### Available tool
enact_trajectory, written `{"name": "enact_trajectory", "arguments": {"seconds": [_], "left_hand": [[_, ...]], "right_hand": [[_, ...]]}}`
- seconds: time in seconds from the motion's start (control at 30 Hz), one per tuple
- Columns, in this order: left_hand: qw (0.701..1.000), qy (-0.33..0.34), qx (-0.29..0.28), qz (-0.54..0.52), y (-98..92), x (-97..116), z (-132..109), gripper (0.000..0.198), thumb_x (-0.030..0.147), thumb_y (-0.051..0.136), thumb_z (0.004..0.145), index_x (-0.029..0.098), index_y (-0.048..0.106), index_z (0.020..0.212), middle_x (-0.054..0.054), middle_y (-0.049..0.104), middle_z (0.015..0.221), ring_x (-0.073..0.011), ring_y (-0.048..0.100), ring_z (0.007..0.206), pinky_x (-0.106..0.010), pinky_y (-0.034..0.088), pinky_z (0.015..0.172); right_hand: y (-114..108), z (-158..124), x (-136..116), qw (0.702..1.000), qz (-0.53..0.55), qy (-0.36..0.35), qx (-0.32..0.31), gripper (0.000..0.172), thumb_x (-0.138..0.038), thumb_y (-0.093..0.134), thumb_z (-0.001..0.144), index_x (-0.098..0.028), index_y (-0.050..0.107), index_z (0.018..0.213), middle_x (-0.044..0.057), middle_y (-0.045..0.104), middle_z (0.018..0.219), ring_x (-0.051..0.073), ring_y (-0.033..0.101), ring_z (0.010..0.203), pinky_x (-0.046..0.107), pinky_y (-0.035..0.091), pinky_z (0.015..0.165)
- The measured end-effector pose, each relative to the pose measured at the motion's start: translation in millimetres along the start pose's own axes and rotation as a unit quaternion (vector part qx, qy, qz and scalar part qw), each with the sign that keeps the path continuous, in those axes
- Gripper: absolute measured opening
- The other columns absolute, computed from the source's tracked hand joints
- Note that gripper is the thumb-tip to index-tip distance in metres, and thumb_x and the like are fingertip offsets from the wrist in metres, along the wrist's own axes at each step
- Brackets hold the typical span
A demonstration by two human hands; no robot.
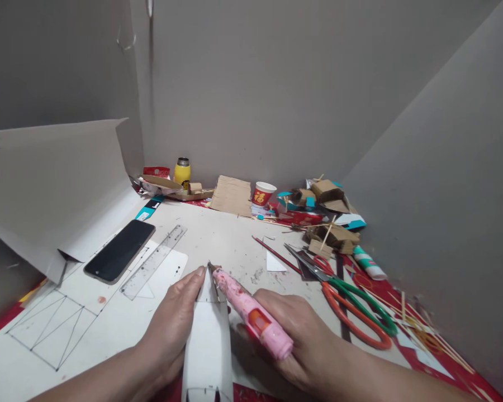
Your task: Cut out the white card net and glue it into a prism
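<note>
My right hand (305, 335) grips a pink pen-shaped glue gun (251, 315), its nozzle touching the pointed tip of a folded white card piece (207, 340). My left hand (174, 324) lies against the left side of that white piece, fingers pressed along its edge near the tip. The piece stretches from the bottom edge of the view up to the nozzle.
A black phone (119, 250) and a clear ruler (153, 261) lie on white sheets with drawn lines at the left. Two scissors, orange (352, 321) and green (360, 298), lie at the right. Cardboard scraps, sticks, a paper cup (263, 194) and a yellow bottle (182, 172) stand at the back.
</note>
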State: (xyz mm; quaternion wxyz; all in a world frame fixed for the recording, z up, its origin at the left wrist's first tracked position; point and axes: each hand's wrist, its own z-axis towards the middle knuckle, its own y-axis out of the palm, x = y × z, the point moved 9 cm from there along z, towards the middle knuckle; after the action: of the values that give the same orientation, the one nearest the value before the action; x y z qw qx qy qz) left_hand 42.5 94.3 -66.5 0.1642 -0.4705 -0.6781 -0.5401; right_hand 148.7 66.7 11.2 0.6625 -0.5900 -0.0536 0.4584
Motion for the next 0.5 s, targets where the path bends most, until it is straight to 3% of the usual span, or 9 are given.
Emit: {"name": "enact_trajectory", "arguments": {"seconds": [0.27,0.5], "left_hand": [[0.999,0.013,-0.046,-0.012,10.1,2.3,1.6,0.035,0.038,0.059,0.084,0.017,0.066,0.112,-0.010,0.070,0.105,-0.0228,0.063,0.092,-0.031,0.045,0.085],[1.000,-0.007,-0.004,0.007,2.3,-0.6,0.3,0.037,0.041,0.062,0.082,0.017,0.067,0.109,-0.010,0.072,0.097,-0.0232,0.064,0.084,-0.032,0.047,0.078]], "right_hand": [[5.5,-0.9,1.8,0.999,-0.011,0.020,-0.025,0.016,-0.026,0.039,0.086,-0.022,0.037,0.071,-0.001,0.048,0.062,0.012,0.038,0.049,0.024,0.032,0.048],[6.2,-1.3,2.8,0.999,-0.017,0.019,-0.020,0.015,-0.024,0.037,0.087,-0.021,0.038,0.072,0.000,0.049,0.063,0.012,0.040,0.052,0.024,0.033,0.050]]}}
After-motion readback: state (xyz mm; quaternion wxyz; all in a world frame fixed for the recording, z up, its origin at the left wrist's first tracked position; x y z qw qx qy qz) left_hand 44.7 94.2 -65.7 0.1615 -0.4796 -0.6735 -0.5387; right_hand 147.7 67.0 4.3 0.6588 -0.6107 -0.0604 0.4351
